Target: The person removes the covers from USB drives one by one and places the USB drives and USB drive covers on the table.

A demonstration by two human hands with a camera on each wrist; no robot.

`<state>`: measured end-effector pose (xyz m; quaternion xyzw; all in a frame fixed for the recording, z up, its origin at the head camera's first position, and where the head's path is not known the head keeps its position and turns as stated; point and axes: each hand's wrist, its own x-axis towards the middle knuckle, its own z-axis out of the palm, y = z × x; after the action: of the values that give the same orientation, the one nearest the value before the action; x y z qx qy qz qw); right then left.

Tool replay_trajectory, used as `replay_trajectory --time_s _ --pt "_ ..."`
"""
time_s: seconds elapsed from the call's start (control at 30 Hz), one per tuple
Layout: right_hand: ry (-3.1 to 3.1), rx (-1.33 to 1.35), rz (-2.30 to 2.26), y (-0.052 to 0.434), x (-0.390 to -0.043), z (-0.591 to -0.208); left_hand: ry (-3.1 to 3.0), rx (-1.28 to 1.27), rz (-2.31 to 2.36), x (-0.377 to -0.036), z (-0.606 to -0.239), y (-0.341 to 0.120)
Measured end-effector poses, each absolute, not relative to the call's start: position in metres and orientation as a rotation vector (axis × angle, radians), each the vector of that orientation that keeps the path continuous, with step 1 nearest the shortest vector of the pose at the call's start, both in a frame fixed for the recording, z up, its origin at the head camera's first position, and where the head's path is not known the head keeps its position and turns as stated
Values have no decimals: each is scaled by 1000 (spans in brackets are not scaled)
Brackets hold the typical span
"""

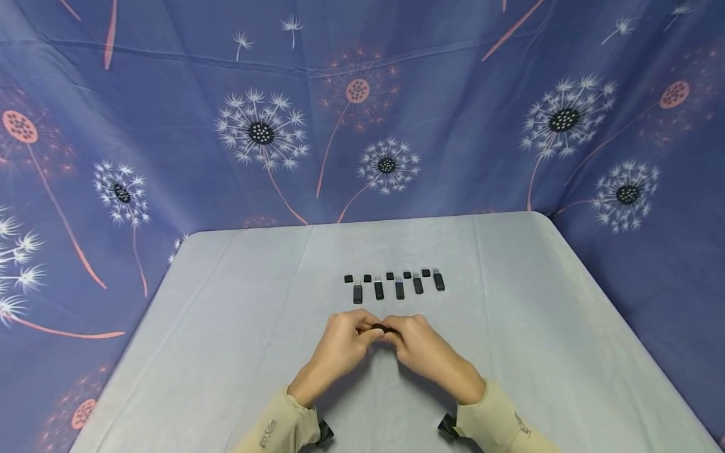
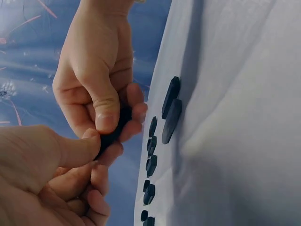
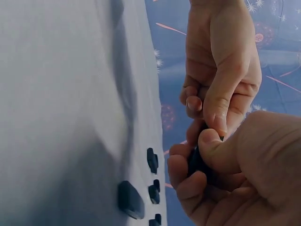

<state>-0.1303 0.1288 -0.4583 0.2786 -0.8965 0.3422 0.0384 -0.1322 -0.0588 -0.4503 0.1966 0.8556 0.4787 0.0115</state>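
Nearest, both beige sleeves carry small print, too blurred to read. Above the near half of the grey table, the left hand and right hand meet, each pinching one end of a small black USB stick between thumb and curled fingers; it is probably capped, though the fingers hide most of it. Beyond lies a row of five sticks with loose caps just behind. Bare cloth spreads wide on both sides to the table's edges, then the dandelion backdrop.
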Motion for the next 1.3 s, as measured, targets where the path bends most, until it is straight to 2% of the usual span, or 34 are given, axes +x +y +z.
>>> replay_trajectory --time_s 0.53,1.3 --pt "-2763 819 1093 131 -130 -445 2748 676 1405 -136 -442 -56" --pt "-2644 859 1109 129 -131 -435 2723 665 1544 -137 -436 -57"
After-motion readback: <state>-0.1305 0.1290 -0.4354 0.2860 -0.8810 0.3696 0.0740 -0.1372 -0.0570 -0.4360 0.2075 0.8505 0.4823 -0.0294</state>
